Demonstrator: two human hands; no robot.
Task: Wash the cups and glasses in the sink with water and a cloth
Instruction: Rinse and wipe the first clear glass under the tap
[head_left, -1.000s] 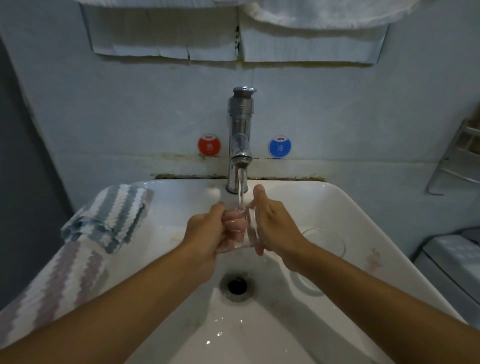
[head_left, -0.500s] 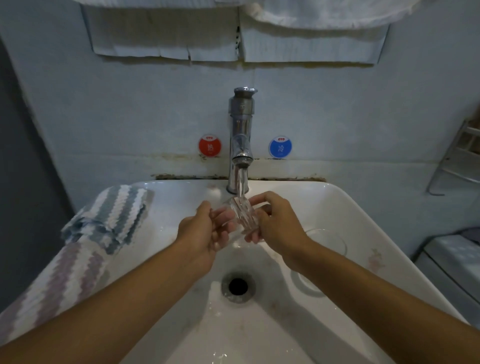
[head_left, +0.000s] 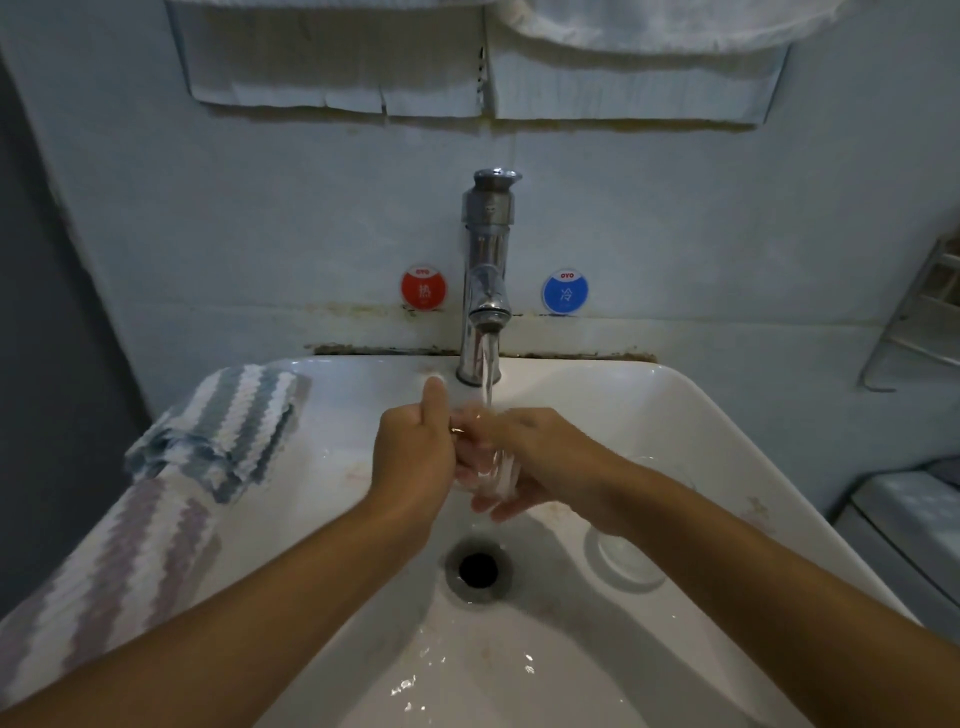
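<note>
Both hands' (head_left: 415, 457) (head_left: 540, 462) grip around glass (head_left: 491, 470).

Cloth (head_left: 156, 499) lies left of sink (head_left: 691, 415), tap (head_left: 485, 280) behind.

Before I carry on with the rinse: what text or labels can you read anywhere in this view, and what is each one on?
"OYO": top of the round red sticker on the wall, left of the tap.
"OYO": top of the round blue sticker, right of the tap.
Each sticker has a larger white character below, too blurred to read with certainty.
No other text is visible.
</note>
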